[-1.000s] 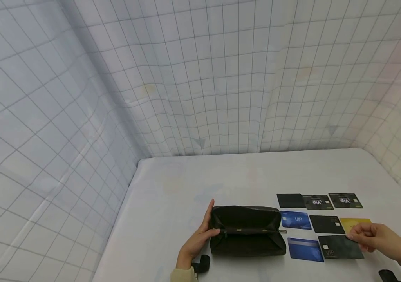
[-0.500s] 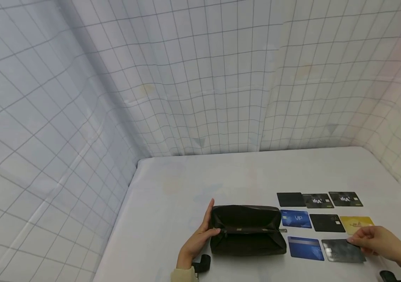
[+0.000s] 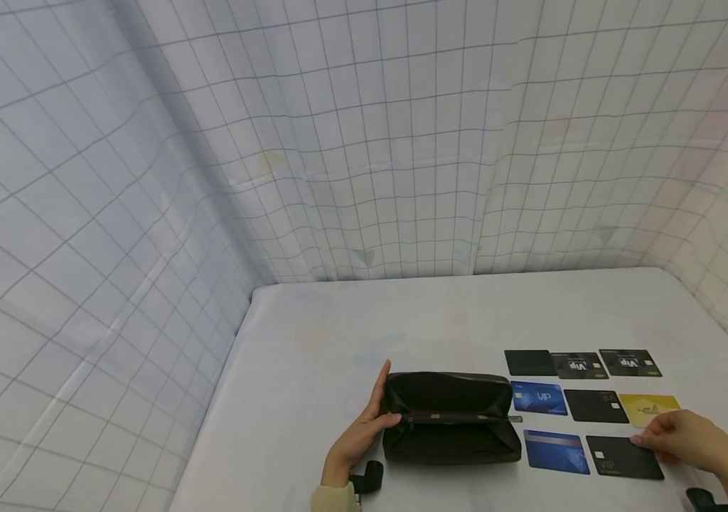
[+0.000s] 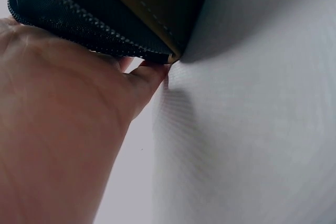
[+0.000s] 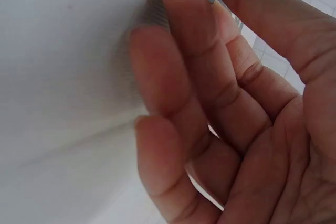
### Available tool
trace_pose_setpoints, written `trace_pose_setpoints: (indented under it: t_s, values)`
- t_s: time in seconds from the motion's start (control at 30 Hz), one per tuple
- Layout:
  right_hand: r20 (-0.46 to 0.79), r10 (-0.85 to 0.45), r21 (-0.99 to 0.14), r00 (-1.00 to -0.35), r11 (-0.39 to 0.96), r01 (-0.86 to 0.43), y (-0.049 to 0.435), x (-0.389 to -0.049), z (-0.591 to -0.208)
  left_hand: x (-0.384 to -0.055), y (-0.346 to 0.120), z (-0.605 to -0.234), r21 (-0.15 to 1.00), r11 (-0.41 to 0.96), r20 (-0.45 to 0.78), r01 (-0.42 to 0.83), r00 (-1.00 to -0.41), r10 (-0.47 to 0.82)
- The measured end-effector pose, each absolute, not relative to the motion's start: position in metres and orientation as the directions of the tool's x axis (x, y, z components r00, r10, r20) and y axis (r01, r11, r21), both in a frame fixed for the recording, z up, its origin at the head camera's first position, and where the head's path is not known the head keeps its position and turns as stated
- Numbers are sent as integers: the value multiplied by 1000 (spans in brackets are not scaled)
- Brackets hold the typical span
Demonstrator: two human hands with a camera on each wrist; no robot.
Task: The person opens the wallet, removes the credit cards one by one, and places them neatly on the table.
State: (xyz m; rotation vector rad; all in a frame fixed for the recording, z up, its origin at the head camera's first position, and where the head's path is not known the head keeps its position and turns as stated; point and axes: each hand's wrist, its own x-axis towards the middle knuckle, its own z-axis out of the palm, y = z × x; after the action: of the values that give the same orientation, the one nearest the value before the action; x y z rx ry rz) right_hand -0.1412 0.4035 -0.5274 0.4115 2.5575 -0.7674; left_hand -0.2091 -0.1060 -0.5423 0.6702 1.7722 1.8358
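Observation:
A black zip wallet (image 3: 451, 444) lies with its mouth spread wide on the white table. At its left end my left hand (image 3: 357, 441) holds the side, thumb on the front edge and a finger stretched up along the back. The left wrist view shows the wallet's zip teeth (image 4: 100, 22) against that hand. My right hand (image 3: 690, 442) pinches the upper right corner of a black VIP card (image 3: 623, 459), the rightmost in the front row. In the right wrist view, the other fingers (image 5: 160, 72) are curled, and only a dark bit of the card shows.
Right of the wallet, several cards lie in rows: a blue striped card (image 3: 556, 451), a blue VIP card (image 3: 539, 398), a black card (image 3: 594, 406), a gold card (image 3: 648, 409) and black ones behind. White gridded curtains (image 3: 402, 178) surround the table (image 3: 313, 334).
My right hand and the black VIP card have shifted slightly right and toward the front, away from the cards behind. The left hand and wallet have stayed in place.

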Motion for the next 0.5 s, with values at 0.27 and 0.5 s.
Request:
trace_pose_setpoints:
  t_s: [0.27,0.5]
  values:
    - [-503,160,-398,-849,829,392,401,-146,-523,-210,-106,-544,999,-30,-3,-30,-751,660]
    - [-523,266,-307,-810,827,470,388,-148,-513,-210,-106,-544,999,-33,2,-26,-752,659]
